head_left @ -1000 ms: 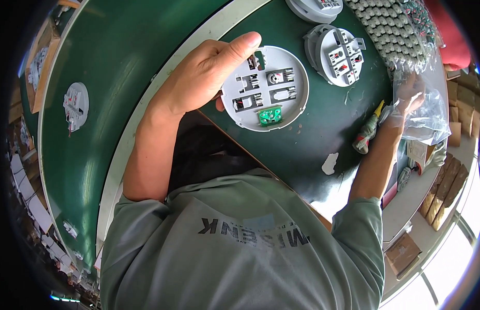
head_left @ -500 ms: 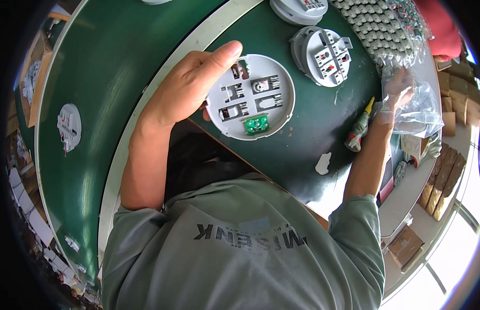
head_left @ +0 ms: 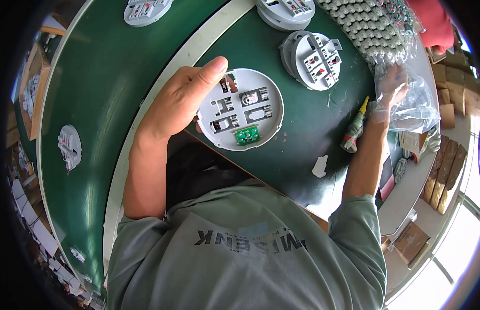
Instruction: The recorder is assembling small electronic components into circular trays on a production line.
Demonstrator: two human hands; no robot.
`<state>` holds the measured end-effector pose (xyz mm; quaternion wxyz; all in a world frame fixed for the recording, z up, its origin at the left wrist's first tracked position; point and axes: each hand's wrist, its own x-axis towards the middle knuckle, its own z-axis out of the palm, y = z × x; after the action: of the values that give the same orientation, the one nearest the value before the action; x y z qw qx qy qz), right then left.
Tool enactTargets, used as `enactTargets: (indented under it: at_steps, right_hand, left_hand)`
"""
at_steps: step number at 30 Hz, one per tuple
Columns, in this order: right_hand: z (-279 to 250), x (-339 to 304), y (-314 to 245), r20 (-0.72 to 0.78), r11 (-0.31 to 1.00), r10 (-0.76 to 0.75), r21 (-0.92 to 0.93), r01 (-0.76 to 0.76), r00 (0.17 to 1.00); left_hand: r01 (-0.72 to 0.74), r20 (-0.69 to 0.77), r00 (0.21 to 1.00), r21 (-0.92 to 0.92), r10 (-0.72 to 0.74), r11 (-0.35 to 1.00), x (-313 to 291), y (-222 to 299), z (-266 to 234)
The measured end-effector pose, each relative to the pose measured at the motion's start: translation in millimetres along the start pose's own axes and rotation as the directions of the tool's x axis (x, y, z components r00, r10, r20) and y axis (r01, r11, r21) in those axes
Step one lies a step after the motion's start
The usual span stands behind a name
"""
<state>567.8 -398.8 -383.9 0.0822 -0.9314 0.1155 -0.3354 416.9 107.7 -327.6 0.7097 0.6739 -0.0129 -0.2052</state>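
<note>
My left hand (head_left: 175, 103) grips a shallow round grey plastic housing (head_left: 242, 114) by its left rim, thumb on top. Its open side faces up, showing metal contact pieces in slots and a small green circuit board (head_left: 248, 135). At the right, my right hand (head_left: 392, 87) is in or against a clear plastic bag (head_left: 418, 106). Its fingers are bent together, and what they pinch, if anything, is hidden. Close to the right forearm lies a squeeze bottle (head_left: 355, 129) with a yellow nozzle. Beyond the housing are stacked round grey parts (head_left: 315, 61) with switch-like fittings.
Another grey stack (head_left: 285, 13) stands at the far edge. Rows of pale round pieces (head_left: 361, 33) lie at the far right, near a red shape (head_left: 431, 23). Left, a green belt (head_left: 121, 93) behind a pale rail carries round grey parts (head_left: 69, 147). Cardboard boxes (head_left: 459, 88) stand right.
Parts on the green belt have moved nearer, and one at the far end shows more fully. The held housing sits slightly lower and further left. My right hand's fingers are more bent at the bag.
</note>
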Motion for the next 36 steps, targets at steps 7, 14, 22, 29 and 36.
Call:
enactTargets:
  at_steps: [7,14,22,29,36]
  right_hand:
    - [2,-1,3,0.012,0.999,0.028,0.016,-0.028,1.0]
    - [-3,-4,-2,0.011,0.998,0.066,0.013,-0.066,0.998]
    - [5,-8,11,-0.005,0.998,0.055,-0.018,-0.055,0.998]
    - [25,-8,39,0.022,0.998,0.02,0.063,-0.021,1.0]
    - [0,-9,15,0.056,0.999,0.051,-0.001,-0.051,0.997]
  left_hand:
    - [0.005,0.031,1.0,-0.023,-0.004,1.0,0,2,-1]
    - [0.009,0.083,0.997,-0.038,-0.006,0.999,-1,3,-3]
    - [-0.002,0.107,0.994,-0.025,0.005,1.0,11,-5,-8]
    - [-0.073,-0.038,0.997,-0.004,0.073,0.997,19,2,-17]
    - [-0.114,-0.392,0.591,0.825,0.705,0.554,80,52,-58]
